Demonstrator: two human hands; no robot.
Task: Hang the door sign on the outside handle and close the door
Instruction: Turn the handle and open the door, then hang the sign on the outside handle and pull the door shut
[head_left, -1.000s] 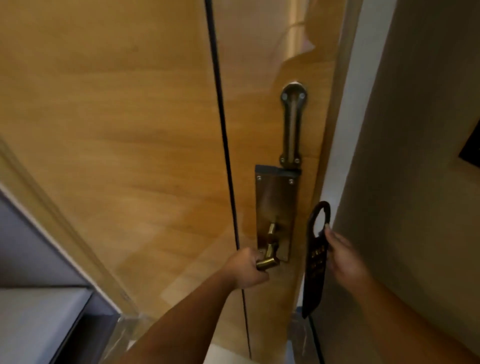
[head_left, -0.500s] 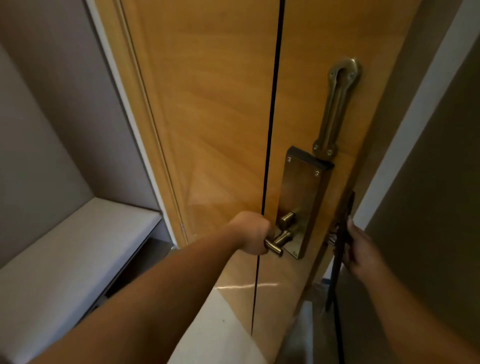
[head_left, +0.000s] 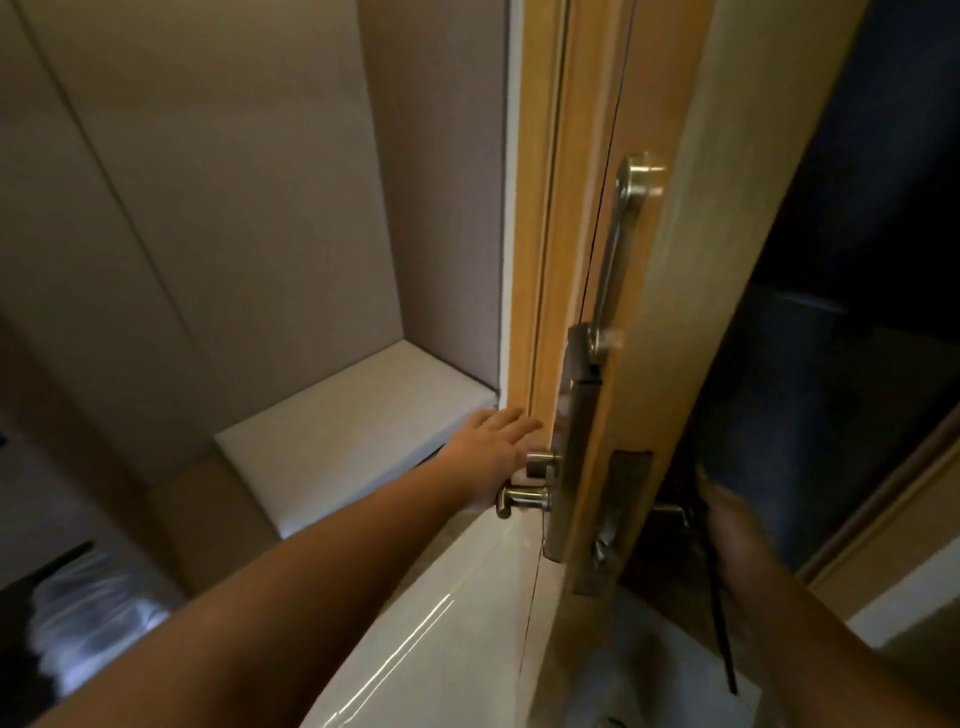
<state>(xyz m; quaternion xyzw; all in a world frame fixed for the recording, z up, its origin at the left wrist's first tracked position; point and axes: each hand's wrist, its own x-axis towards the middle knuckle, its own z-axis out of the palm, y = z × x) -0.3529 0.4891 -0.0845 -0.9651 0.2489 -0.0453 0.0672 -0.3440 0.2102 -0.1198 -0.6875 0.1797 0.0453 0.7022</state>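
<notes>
The wooden door (head_left: 670, 291) stands ajar and I see it nearly edge-on. My left hand (head_left: 491, 452) lies against the inside lever handle (head_left: 522, 501) with its fingers stretched out flat, not curled around it. On the far side of the door, my right hand (head_left: 727, 530) holds the black door sign (head_left: 721, 629), which shows only as a thin dark strip hanging down. The sign's top is level with the outside handle (head_left: 671, 512), a short metal stub just left of the hand. Whether the sign is on that handle is hidden.
A metal security latch bar (head_left: 615, 249) runs up the door above the lock plate (head_left: 574, 441). A white bench (head_left: 353, 431) fills a wall niche at left. A bin with a plastic liner (head_left: 88, 597) sits at lower left. The corridor at right is dark.
The door has swung further open and is now seen edge-on. My left hand has loosened from a fist on the inside handle to flat fingers. My right hand carried the sign to the door's outer side.
</notes>
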